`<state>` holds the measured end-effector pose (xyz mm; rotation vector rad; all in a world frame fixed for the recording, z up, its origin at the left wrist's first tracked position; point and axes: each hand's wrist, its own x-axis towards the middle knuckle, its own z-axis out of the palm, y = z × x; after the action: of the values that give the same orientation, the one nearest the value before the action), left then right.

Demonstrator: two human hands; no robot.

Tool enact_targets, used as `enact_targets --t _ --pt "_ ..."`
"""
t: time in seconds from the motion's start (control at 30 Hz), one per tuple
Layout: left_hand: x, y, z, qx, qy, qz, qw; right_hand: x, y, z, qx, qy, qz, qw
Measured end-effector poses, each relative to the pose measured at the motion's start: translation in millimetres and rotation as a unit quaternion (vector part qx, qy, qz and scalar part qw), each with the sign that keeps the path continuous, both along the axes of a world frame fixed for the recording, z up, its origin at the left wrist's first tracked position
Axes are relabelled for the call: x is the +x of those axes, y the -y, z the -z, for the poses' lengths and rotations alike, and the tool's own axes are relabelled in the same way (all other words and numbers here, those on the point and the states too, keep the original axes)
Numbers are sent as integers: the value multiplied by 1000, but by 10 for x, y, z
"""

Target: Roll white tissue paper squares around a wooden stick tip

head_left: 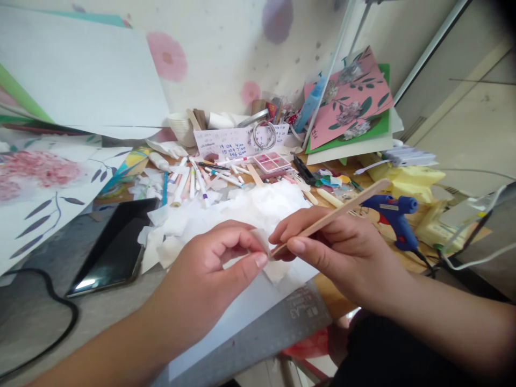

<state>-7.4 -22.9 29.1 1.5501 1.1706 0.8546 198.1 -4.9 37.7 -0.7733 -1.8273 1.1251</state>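
Observation:
Between the thumb and fingers of my left hand [226,269] is pinched a small piece of thin white paper [263,239]. My right hand [338,252] grips a flat wooden craft stick [342,210], slanting up to the right. The stick's lower end meets the paper at my left fingertips; whether it presses on or lies behind the paper I cannot tell. Below both hands a white sheet [242,317] lies on the grey cutting mat [298,314], with a heap of torn white paper pieces [278,199] on it.
A black phone [116,244] lies left of my hands. To the right is a blue glue gun [397,215] with its cord. Several markers [193,180], a pink palette [271,162] and scraps crowd the back. Flower pictures lean at left [44,199] and right [350,102].

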Motion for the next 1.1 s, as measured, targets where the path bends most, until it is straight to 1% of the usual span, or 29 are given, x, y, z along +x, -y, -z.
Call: enact_targets --t 0.1,0.3,0.43,0.57,0.67,0.77,0.93,1.1 --pt "-11 7 17 49 -21 7 999 -8 -13 -4 10 4 4 1000" --pt "46 0 19 23 -45 -21 998 -34 -19 -19 30 30 -10 999" --pt "69 -11 14 33 -63 -39 997 -45 7 -11 37 34 -9 999" --pt "43 -12 22 39 -78 -37 995 -61 9 11 10 26 -12 1000" --pt "17 -6 42 37 -73 -37 996 -69 -4 18 -15 13 -8 1000" --pt "19 5 52 56 -76 -36 995 -77 -11 14 -33 2 -3 999" --pt "59 15 40 107 -125 -45 985 -102 -5 17 -52 -9 3 999" --pt "47 -10 39 120 -142 -42 982 -106 -15 43 -61 -16 8 998"
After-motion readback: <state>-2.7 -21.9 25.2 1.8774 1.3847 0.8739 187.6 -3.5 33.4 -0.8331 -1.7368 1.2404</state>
